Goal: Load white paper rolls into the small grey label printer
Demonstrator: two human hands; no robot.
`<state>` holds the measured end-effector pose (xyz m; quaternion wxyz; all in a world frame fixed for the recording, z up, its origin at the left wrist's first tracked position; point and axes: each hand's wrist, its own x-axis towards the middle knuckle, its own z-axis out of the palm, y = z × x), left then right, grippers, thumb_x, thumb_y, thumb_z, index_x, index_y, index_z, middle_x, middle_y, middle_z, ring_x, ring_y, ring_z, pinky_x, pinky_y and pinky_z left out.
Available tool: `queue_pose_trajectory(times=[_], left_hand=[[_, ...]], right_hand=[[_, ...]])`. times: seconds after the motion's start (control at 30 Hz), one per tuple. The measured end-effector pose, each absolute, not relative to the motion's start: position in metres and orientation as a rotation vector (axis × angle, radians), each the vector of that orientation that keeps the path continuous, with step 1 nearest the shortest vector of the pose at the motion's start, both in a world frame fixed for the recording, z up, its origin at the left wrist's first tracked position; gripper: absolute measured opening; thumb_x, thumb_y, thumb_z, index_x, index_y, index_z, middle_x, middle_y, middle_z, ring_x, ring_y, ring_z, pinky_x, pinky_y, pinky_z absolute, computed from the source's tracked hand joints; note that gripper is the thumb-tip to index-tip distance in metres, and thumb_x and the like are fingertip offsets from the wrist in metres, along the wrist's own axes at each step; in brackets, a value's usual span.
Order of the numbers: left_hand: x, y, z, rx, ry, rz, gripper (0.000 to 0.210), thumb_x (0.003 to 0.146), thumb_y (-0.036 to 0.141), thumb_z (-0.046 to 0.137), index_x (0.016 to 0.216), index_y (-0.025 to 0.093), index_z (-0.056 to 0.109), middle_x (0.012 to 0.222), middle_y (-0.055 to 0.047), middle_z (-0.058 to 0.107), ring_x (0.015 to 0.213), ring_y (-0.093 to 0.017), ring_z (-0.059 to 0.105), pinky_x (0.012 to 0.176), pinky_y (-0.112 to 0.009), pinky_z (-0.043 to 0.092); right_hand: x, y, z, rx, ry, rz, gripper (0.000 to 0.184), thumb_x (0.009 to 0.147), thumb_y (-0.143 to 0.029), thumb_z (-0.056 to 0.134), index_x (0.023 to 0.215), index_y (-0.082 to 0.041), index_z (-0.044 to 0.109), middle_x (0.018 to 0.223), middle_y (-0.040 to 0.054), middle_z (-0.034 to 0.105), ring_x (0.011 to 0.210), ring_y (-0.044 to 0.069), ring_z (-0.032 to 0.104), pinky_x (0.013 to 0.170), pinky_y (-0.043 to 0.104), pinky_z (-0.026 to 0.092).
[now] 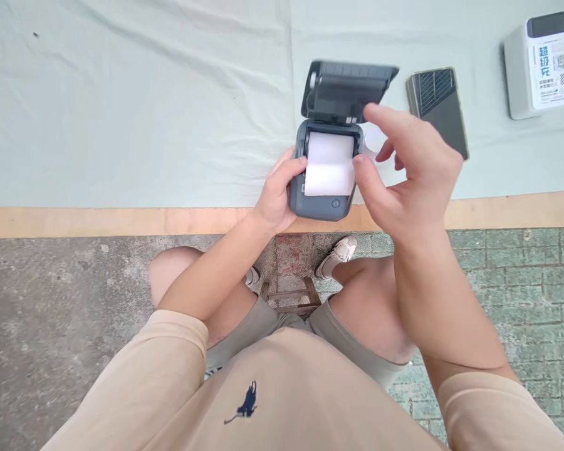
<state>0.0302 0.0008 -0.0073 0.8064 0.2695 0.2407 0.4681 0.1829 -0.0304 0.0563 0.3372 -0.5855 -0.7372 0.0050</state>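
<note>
A small dark grey label printer point(322, 208) is held above the table's near edge, with its lid point(343, 91) swung up. White paper point(329, 166) fills the compartment and lies over its front. My left hand point(279, 194) grips the printer's left side, thumb on the rim and the other fingers mostly hidden beneath. At the right side is my right hand point(408, 166), fingers apart. Its index fingertip is at the lid's lower right corner and its thumb tip by the paper's right edge; whether they touch is hard to tell. A white, rounded piece point(373, 139) shows partly behind the right fingers.
A pale green cloth point(145, 113) covers the table, leaving a bare wooden edge point(75, 221) in front. Right of the printer lies a dark phone-like slab point(444, 116). Farther right stands a white power bank point(519, 75) with a printed label. My knees are below the table edge.
</note>
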Motion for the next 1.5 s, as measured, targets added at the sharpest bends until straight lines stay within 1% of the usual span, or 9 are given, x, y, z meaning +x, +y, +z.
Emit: queue_pose_trajectory(times=[0.2, 0.43, 0.57, 0.73, 0.83, 0.93, 1.1, 1.37, 1.5], left_hand=[[0.029, 0.000, -0.010, 0.658, 0.552, 0.957, 0.028, 0.082, 0.033, 0.057, 0.107, 0.021, 0.053, 0.097, -0.004, 0.067, 0.093, -0.021, 0.068, 0.071, -0.030, 0.054], [0.031, -0.003, -0.011, 0.734, 0.567, 0.969, 0.027, 0.083, 0.031, 0.062, 0.108, 0.023, 0.057, 0.102, 0.000, 0.062, 0.098, -0.015, 0.063, 0.075, -0.023, 0.051], [0.032, -0.002, -0.011, 0.782, 0.569, 0.948, 0.031, 0.083, 0.030, 0.062, 0.113, 0.022, 0.056, 0.117, -0.001, 0.060, 0.115, -0.018, 0.058, 0.085, -0.023, 0.050], [0.031, -0.004, -0.009, 0.763, 0.611, 0.955, 0.028, 0.082, 0.034, 0.063, 0.108, 0.024, 0.057, 0.105, 0.000, 0.063, 0.109, -0.020, 0.061, 0.082, -0.026, 0.051], [0.031, -0.006, -0.007, 0.738, 0.604, 0.961, 0.026, 0.082, 0.034, 0.063, 0.105, 0.023, 0.059, 0.098, 0.000, 0.062, 0.101, -0.019, 0.064, 0.076, -0.025, 0.051], [0.030, -0.005, -0.006, 0.705, 0.615, 0.974, 0.022, 0.083, 0.032, 0.060, 0.103, 0.023, 0.059, 0.093, 0.000, 0.063, 0.101, -0.020, 0.066, 0.077, -0.027, 0.052], [0.029, 0.000, -0.009, 0.582, 0.552, 0.996, 0.016, 0.087, 0.032, 0.050, 0.093, 0.020, 0.058, 0.086, -0.002, 0.067, 0.114, -0.022, 0.064, 0.090, -0.033, 0.055], [0.029, 0.003, -0.009, 0.540, 0.515, 1.015, 0.015, 0.087, 0.032, 0.049, 0.088, 0.020, 0.057, 0.084, -0.002, 0.069, 0.112, -0.020, 0.065, 0.100, -0.034, 0.052], [0.030, 0.003, -0.008, 0.576, 0.527, 1.006, 0.017, 0.086, 0.032, 0.047, 0.088, 0.020, 0.059, 0.087, -0.003, 0.070, 0.111, -0.022, 0.065, 0.098, -0.035, 0.053]], right_hand=[[0.184, -0.023, 0.059, -1.719, -2.009, 0.183, 0.023, 0.083, -0.030, 0.053, 0.102, -0.028, 0.064, 0.100, 0.0002, 0.070, 0.077, 0.018, 0.061, 0.074, 0.036, 0.049], [0.178, -0.018, 0.068, -1.961, -2.238, 0.108, 0.023, 0.082, -0.031, 0.053, 0.102, -0.032, 0.066, 0.126, -0.0034, 0.059, 0.085, 0.020, 0.061, 0.052, 0.031, 0.031], [0.173, -0.017, 0.068, -1.981, -2.253, 0.149, 0.016, 0.076, -0.024, 0.058, 0.090, -0.027, 0.065, 0.097, 0.0005, 0.067, 0.071, 0.017, 0.057, 0.053, 0.028, 0.031], [0.167, -0.007, 0.069, -2.024, -2.250, 0.184, 0.006, 0.070, -0.019, 0.058, 0.074, -0.022, 0.058, 0.063, 0.0029, 0.052, 0.060, 0.015, 0.047, 0.056, 0.030, 0.038], [0.166, -0.007, 0.080, -2.053, -2.273, 0.254, 0.005, 0.067, -0.020, 0.061, 0.072, -0.023, 0.059, 0.071, 0.0028, 0.059, 0.064, 0.017, 0.051, 0.055, 0.032, 0.038], [0.178, -0.017, 0.097, -1.917, -2.172, 0.349, 0.025, 0.069, -0.019, 0.061, 0.091, -0.029, 0.067, 0.091, -0.0009, 0.067, 0.069, 0.017, 0.056, 0.055, 0.032, 0.041], [0.219, -0.040, 0.096, -1.576, -1.636, 0.468, 0.031, 0.072, -0.014, 0.058, 0.098, -0.029, 0.066, 0.097, 0.0023, 0.062, 0.087, 0.019, 0.059, 0.055, 0.030, 0.045], [0.258, -0.054, 0.053, -1.891, -1.619, 0.678, 0.022, 0.065, -0.021, 0.067, 0.086, -0.025, 0.061, 0.090, 0.0017, 0.063, 0.046, 0.004, 0.041, 0.037, 0.022, 0.030], [0.274, -0.052, 0.051, -1.896, -1.643, 0.793, 0.037, 0.064, -0.022, 0.068, 0.100, -0.029, 0.064, 0.106, 0.0034, 0.065, 0.051, 0.008, 0.050, 0.041, 0.025, 0.037]])
